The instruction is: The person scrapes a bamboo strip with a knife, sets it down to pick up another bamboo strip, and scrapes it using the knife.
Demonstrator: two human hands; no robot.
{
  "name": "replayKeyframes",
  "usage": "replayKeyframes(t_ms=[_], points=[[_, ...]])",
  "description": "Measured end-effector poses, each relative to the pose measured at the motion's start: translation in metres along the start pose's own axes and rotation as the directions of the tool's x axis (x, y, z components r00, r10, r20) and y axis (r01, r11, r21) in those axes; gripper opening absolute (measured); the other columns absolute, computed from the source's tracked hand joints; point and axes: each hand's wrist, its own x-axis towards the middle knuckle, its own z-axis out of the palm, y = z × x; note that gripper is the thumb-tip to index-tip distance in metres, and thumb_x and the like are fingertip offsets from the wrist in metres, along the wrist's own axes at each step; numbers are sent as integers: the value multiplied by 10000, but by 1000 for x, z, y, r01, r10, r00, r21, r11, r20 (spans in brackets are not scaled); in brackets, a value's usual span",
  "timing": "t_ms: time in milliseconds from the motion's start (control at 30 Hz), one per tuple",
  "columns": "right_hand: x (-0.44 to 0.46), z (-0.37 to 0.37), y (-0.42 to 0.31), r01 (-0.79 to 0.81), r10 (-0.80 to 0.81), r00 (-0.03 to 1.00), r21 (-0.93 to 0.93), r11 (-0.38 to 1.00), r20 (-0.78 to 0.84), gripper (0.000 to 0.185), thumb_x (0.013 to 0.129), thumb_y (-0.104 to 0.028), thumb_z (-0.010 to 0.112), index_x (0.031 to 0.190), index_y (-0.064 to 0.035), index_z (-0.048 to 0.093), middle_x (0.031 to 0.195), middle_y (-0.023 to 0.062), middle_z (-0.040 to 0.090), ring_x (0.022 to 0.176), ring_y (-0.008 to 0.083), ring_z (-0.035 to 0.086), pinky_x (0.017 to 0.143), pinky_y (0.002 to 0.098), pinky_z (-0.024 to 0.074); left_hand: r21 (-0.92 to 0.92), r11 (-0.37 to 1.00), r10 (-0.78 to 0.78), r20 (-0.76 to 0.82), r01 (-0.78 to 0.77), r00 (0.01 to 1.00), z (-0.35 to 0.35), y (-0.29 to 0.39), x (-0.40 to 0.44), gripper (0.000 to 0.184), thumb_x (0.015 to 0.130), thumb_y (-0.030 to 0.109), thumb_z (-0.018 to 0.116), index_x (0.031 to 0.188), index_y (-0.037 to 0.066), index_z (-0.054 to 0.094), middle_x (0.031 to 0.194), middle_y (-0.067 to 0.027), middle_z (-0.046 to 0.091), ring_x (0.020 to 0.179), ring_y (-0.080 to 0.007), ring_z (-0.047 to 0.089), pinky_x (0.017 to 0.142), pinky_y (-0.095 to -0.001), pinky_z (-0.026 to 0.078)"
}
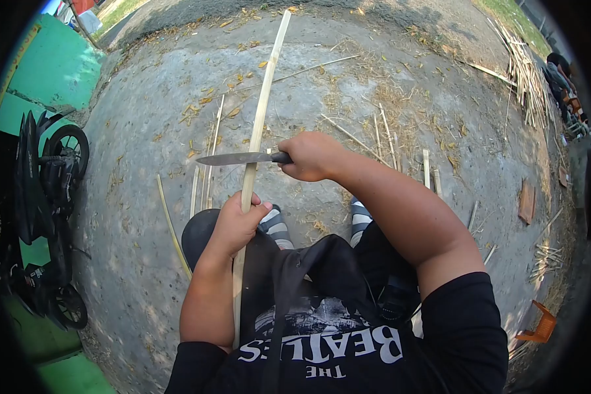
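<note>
A long pale bamboo strip (pixel 264 98) runs from beside my body out over the ground ahead. My left hand (pixel 238 223) is closed around its lower part, above my left knee. In my right hand (pixel 308 156) is the dark handle of a knife (pixel 233 159), whose blade points left. The blade lies across the strip a little beyond my left hand; whether its edge bites into the strip I cannot tell. Part of the strip is hidden behind my left hand and forearm.
Thin bamboo sticks (pixel 217 131) lie on the concrete ground (pixel 138 131) around my feet. A heap of bamboo strips (pixel 525 79) is at the far right. A motorcycle (pixel 46 217) stands at left, near a green wall (pixel 65 59). A brown block (pixel 526 201) lies at right.
</note>
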Motion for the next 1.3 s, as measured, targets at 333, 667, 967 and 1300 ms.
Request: replayKeyframes(t_ms=[333, 667, 967, 1300], points=[[7, 12, -4, -33, 30, 998, -56, 998, -59, 249, 866, -297, 670, 989, -91, 735, 908, 184, 734, 903, 401, 715, 809, 524, 564, 272, 953, 169, -100, -137, 980, 4, -13, -3, 267, 933, 170, 763, 1030, 35, 555, 727, 26, 557, 619, -52, 496, 530, -267, 395], [8, 3, -12, -77, 83, 995, -108, 991, 50, 278, 873, -293, 644, 1036, -103, 765, 983, 175, 751, 980, 368, 726, 856, 498, 580, 370, 925, 138, -109, -88, 985, 8, -6, -8, 322, 878, 189, 784, 1016, -5, 567, 710, -35, 600, 626, -106, 552, 566, -305, 457], [7, 7, -6, -91, 93, 994, -40, 995, 65, 280, 873, -278, 632, 1017, -82, 771, 976, 189, 753, 967, 382, 724, 860, 501, 576, 357, 928, 150, -86, -110, 985, 6, -14, -3, 282, 909, 149, 770, 1029, 18, 551, 703, 13, 560, 603, -66, 501, 533, -271, 408], [1, -1, -14, -104, 115, 988, -106, 989, 101, 297, 866, -272, 635, 1049, -87, 778, 1016, 187, 756, 985, 367, 727, 858, 498, 578, 351, 932, 130, -80, -94, 988, 9, -5, -6, 311, 873, 200, 775, 993, -11, 581, 679, -40, 586, 594, -134, 560, 570, -324, 469]])
